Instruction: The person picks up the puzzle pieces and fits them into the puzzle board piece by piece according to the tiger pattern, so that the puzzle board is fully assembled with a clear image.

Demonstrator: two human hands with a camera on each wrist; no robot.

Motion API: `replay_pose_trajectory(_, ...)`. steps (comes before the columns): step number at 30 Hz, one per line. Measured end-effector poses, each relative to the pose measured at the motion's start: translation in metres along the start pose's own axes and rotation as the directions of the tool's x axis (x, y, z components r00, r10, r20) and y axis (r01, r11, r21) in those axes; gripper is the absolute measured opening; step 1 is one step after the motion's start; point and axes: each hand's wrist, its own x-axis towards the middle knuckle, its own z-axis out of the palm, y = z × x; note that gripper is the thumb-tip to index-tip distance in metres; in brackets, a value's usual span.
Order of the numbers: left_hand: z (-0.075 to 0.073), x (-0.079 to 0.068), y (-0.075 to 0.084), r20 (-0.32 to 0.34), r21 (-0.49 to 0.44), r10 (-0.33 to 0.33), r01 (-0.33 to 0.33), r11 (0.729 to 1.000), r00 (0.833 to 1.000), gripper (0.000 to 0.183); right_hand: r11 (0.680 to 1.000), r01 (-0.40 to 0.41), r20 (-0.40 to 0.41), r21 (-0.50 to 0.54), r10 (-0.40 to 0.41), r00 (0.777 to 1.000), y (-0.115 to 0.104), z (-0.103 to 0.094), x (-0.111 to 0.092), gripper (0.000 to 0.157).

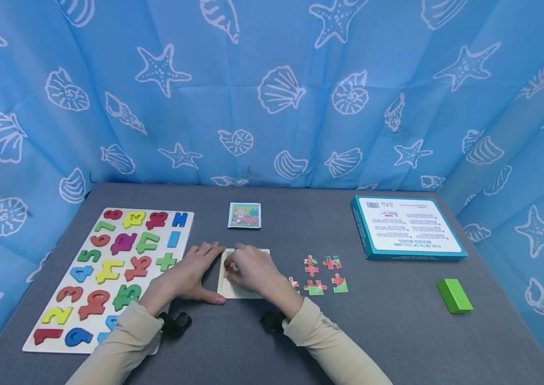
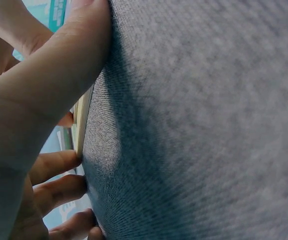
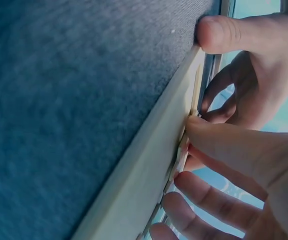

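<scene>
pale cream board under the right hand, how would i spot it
On the dark grey table, look right of the large white board of colourful numerals. A left hand touches, and a right hand covers part of, a small pale cream rectangular board. Unlike the bright picture card beyond it, its visible surface is mostly plain.

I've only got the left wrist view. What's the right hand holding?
Observer: The right hand pinches a small reddish piece over the pale board.
Operator: Any loose pieces about?
Observer: Yes, red-and-green puzzle pieces lie on the table right of the board, as the head view shows.
Operator: Anything just past the board's far edge?
Observer: A small square animal picture lies there, apart from the board.
</scene>
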Motion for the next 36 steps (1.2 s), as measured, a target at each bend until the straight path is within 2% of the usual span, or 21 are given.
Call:
replay_pose_trajectory(5, -0.0003, 0.0005, 0.0001, -0.003, 0.001, 0.005, -0.005, 1.000, 1.000, 0.114, 1.000, 0.002, 0.030, 0.030, -0.003, 1.000, 0.0005, -0.0005, 0.0000, 0.015)
replay_pose_trajectory(15, 0.0016, 0.0022, -0.0032, -0.026, 0.007, 0.042, -0.042, 0.999, 0.999, 0.114, 0.998, 0.032, -0.009, 0.058, -0.031, 0.999, 0.0024, 0.0005, -0.0004, 0.015)
replay_pose_trajectory(26, 0.0023, 0.0021, -0.0032, -0.010, 0.003, 0.020, -0.020, 1.000, 1.000, 0.115, 0.999, 0.035, 0.001, 0.012, -0.035, 0.999, 0.0029, 0.0022, -0.0011, 0.015)
replay_pose_trajectory(36, 0.0023, 0.0015, -0.0029, -0.011, 0.002, 0.026, -0.026, 1.000, 1.000, 0.115, 0.999, 0.033, -0.029, -0.016, -0.033, 0.999, 0.0011, 0.0051, -0.0021, 0.012)
